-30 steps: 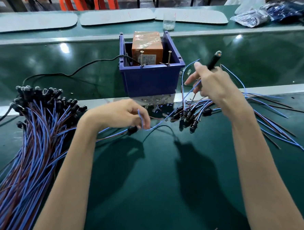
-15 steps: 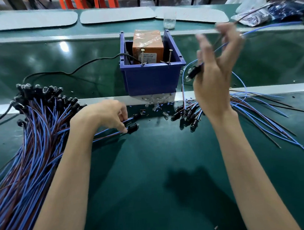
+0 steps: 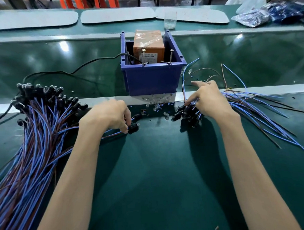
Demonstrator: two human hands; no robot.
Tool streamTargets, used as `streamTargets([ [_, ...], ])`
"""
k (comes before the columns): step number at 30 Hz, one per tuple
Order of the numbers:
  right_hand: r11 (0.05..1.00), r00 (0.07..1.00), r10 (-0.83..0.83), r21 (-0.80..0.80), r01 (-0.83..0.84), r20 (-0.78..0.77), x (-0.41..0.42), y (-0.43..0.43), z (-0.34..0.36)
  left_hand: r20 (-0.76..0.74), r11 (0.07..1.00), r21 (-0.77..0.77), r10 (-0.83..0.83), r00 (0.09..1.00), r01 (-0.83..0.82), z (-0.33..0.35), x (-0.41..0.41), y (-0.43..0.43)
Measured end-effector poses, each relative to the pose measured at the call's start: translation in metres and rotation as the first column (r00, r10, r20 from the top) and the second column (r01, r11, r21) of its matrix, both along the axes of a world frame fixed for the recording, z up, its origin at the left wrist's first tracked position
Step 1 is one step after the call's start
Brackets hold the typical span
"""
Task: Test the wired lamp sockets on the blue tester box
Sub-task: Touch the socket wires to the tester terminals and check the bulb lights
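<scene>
Wired lamp sockets, black with blue and brown leads, lie on the green table (image 3: 159, 167) in a big bundle (image 3: 33, 132) at left and a small pile (image 3: 183, 113) at right. The left hand (image 3: 110, 115) has its grip pinched on one black socket (image 3: 133, 127). The right hand (image 3: 211, 100) rests on the small pile, its grip loose and open. Beyond both stands the blue plastic tester box (image 3: 152, 79).

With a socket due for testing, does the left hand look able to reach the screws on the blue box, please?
Probably yes: the left hand, gripping a socket, sits just before the blue box; nothing blocks the screws.
</scene>
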State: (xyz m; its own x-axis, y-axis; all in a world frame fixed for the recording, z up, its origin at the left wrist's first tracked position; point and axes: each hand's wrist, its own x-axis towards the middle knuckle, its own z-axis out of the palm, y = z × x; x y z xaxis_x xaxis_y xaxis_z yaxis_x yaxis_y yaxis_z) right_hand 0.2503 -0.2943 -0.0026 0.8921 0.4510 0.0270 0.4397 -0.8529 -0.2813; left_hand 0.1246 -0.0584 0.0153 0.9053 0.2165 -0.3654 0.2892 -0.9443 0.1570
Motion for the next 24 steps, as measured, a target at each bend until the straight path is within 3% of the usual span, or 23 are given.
streamTargets([
  [4, 0.998, 0.995, -0.053, 0.051, 0.049, 0.08, -0.002, -0.003, 0.004, -0.001, 1.0, 0.011, 0.008, 1.0, -0.008, -0.005, 0.001, 0.001],
  [9, 1.0, 0.997, -0.019, 0.005, 0.019, -0.076, -0.006, -0.003, 0.006, 0.007, 1.0, 0.026, -0.009, 1.0, 0.009, -0.007, 0.002, 0.0],
  [11, 0.998, 0.997, -0.028, -0.054, 0.025, -0.069, -0.009, 0.0, 0.009, 0.038, 0.998, 0.011, -0.056, 0.998, 0.056, -0.004, 0.001, -0.001],
  [13, 1.0, 1.0, -0.017, -0.025, 0.017, -0.019, -0.01, 0.003, 0.017, 0.135, 0.993, -0.044, -0.101, 0.986, 0.107, 0.002, 0.001, -0.004],
  [15, 0.983, 0.989, 0.122, 0.146, -0.109, -0.084, -0.015, 0.007, 0.027, 0.336, 0.972, -0.178, -0.088, 0.938, 0.155, 0.011, 0.001, -0.009],
  [16, 0.95, 0.954, 0.236, 0.252, -0.186, -0.187, -0.02, 0.009, 0.033, 0.46, 0.943, -0.271, -0.05, 0.886, 0.194, 0.016, 0.001, -0.013],
  [19, 0.804, 0.706, 0.532, 0.541, -0.248, -0.467, -0.042, 0.021, 0.039, 0.695, 0.824, -0.449, 0.078, 0.714, 0.347, 0.028, -0.001, -0.037],
  [21, 0.688, 0.631, 0.644, 0.688, -0.231, -0.432, -0.049, 0.027, 0.037, 0.715, 0.753, -0.525, 0.137, 0.685, 0.397, 0.03, -0.001, -0.053],
  [24, 0.482, 0.663, 0.674, 0.874, -0.06, -0.326, -0.047, 0.031, 0.039, 0.654, 0.625, -0.682, 0.291, 0.698, 0.379, 0.034, -0.002, -0.062],
])
